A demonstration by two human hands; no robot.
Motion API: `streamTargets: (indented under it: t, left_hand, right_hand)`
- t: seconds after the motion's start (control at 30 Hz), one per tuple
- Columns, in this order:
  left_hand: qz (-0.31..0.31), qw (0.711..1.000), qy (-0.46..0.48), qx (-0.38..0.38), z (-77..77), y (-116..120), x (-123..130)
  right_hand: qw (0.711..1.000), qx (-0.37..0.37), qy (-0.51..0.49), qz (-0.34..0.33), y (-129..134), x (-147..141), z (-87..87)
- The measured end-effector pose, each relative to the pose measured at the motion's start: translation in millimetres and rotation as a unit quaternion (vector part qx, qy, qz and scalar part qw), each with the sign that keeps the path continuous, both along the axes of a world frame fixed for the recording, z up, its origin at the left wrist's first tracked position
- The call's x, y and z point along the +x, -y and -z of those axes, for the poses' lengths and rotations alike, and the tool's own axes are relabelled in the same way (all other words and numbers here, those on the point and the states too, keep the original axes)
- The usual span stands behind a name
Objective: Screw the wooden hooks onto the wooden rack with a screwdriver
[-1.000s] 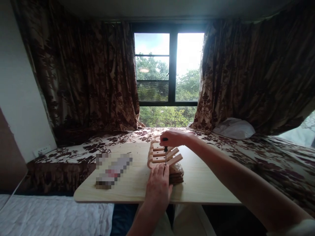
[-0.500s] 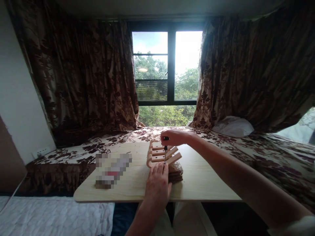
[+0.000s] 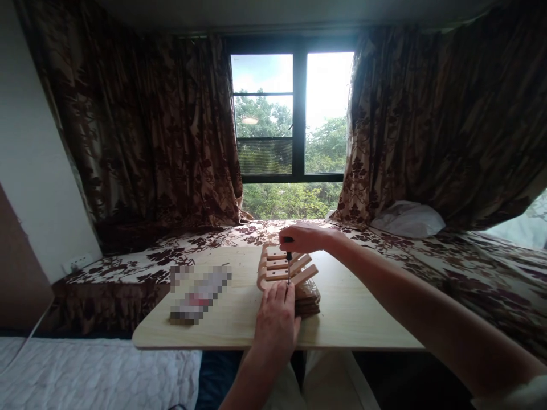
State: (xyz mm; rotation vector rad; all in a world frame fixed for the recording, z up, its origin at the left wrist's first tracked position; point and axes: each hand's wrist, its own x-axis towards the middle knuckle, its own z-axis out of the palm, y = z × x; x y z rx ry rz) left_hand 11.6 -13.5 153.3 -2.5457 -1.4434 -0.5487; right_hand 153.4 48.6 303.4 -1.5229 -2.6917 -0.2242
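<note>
Over counter (image 3: 222,333) | right hand (image 3: 301,238) grip: closed round 1 screwdriver (image 3: 289,257) | below grip: left hand (image 3: 276,316), fingers together, on wooden piece (image 3: 306,275)

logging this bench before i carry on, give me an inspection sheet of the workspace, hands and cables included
Surface: pale wood-grain table, small specks on it
Job's things: slim black-handled screwdriver upright over a pale wooden slatted piece; brown film-wrapped stack beside the left hand
Clutter: long pixelated object at left, identity unclear
Grippers: right hand closed round the screwdriver handle; left hand laid by its tip
Cables: thin white cable left of the table; nothing seen on the tabletop
Surroundings: brown floral curtains, black-framed window, crumpled white plastic bag
</note>
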Motion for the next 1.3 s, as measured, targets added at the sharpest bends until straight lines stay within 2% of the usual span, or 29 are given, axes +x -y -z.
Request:
streamTargets:
  t: [0.27,0.5,0.7,0.9,1.13,1.3]
  left_hand:
    - [0.002,1.0,0.005,-0.001,-0.7,0.5,0.5]
    - [0.009,1.0,0.006,0.005,1.0,-1.9,-0.8]
    - [0.006,1.0,0.01,0.0,-0.3,-0.1,-0.7]
    - [0.004,1.0,0.004,-0.018,-2.4,-0.5,-0.8]
    - [0.006,1.0,0.005,-0.024,-2.3,0.9,-0.9]
    - [-0.001,1.0,0.0,-0.024,-2.0,0.8,-2.1]
  right_hand:
    - [0.999,0.004,0.011,0.035,-3.8,0.1,1.5]
    - [0.999,-0.006,0.023,0.023,-1.3,-4.3,-2.0]
    - [0.997,0.012,0.032,0.066,-4.8,-5.2,2.2]
    - [0.999,0.005,0.038,0.036,2.1,-1.7,-5.2]
    - [0.999,0.01,0.036,0.038,-1.2,-3.3,0.3]
    - [0.999,0.0,0.036,0.023,2.8,-8.4,-8.2]
